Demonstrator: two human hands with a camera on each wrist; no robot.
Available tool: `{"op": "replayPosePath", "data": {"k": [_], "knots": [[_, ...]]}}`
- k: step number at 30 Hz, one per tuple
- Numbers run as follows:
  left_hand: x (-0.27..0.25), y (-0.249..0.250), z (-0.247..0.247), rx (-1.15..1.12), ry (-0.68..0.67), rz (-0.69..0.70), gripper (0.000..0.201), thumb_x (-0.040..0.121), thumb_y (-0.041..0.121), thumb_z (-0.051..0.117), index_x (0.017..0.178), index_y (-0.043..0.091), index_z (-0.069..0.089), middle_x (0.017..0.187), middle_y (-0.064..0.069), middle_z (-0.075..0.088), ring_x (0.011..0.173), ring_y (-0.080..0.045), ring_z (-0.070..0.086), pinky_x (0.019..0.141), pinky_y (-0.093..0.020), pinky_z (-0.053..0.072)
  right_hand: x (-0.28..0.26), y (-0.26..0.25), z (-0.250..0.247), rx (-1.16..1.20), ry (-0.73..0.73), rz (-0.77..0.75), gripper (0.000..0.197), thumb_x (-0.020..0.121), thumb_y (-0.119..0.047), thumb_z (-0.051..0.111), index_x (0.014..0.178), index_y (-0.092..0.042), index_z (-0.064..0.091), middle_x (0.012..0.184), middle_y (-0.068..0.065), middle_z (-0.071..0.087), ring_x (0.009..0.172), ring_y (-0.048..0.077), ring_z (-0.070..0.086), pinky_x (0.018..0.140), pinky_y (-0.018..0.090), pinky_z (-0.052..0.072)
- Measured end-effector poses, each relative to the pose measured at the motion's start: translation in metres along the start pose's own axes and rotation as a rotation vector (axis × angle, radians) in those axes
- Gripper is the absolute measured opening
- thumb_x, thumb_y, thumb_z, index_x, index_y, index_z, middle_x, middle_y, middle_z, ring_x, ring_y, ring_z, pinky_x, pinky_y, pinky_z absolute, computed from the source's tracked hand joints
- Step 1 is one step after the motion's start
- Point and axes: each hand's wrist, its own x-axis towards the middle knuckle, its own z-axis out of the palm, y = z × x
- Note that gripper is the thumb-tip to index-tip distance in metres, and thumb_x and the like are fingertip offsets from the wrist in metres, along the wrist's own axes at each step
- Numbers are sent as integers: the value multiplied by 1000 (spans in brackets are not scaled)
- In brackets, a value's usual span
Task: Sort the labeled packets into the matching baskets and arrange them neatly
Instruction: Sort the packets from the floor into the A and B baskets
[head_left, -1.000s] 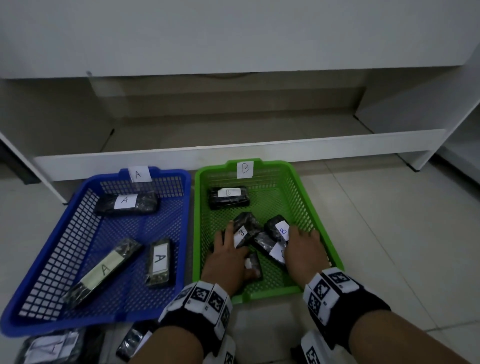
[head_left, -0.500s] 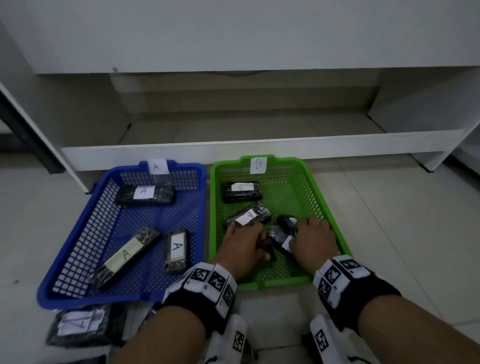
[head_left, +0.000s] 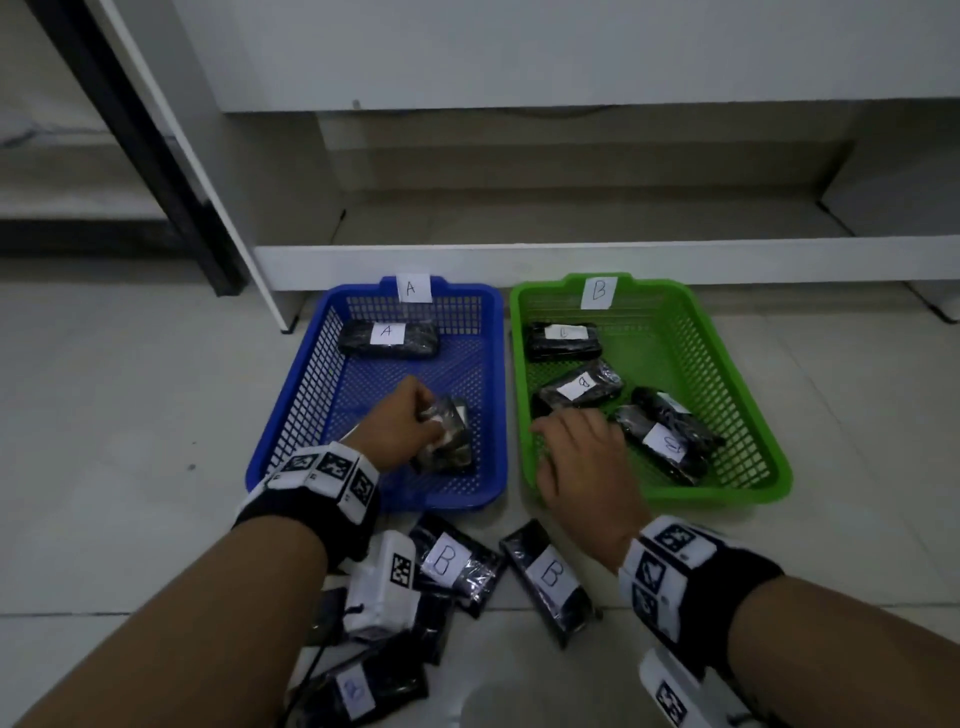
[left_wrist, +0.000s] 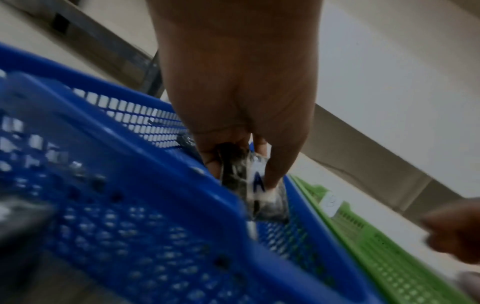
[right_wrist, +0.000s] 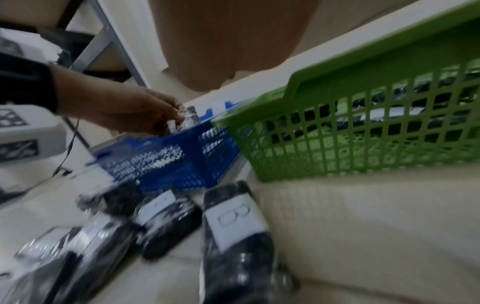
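Head view downward; wrist views low, both on baskets (head_left: 498, 395)

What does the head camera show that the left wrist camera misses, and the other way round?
Only the head view shows the right hand spread over the near rim of the green basket, the B packets inside it, and loose B packets on the floor. Only the left wrist view shows fingertips pinching the packet beside its A label. Both show the left hand gripping that packet in the blue basket.
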Motion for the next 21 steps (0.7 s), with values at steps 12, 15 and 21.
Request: {"op": "replayPosePath", "data": {"k": [12, 15, 21], "knots": [[4, -44, 0, 534, -260, 47, 30, 92, 22, 56, 118, 10, 65, 120, -13, 63, 108, -28, 58, 94, -37, 46, -84, -21, 53, -117, -473, 236, 49, 72, -40, 35, 115, -21, 51, 96, 5, 56, 85, 26, 59, 61, 34, 51], [0, -47, -4, 481, -235, 50, 43, 95, 21, 51, 137, 12, 48, 132, -14, 56, 117, -27, 54, 96, -32, 42, -80, -25, 52, -40, -549, 330, 50, 86, -37, 37, 134, -23, 33, 120, 6, 45, 112, 25, 44, 84, 35, 44], [-21, -46, -14, 199, 102, 182, 46, 94, 15, 48, 139, 22, 42, 123, -5, 61, 101, -23, 61, 85, -34, 49, -64, -22, 45, 280, -554, 451, 67, 79, -18, 67, 136, -11, 33, 129, 12, 39, 112, 29, 52, 93, 35, 46]]}}
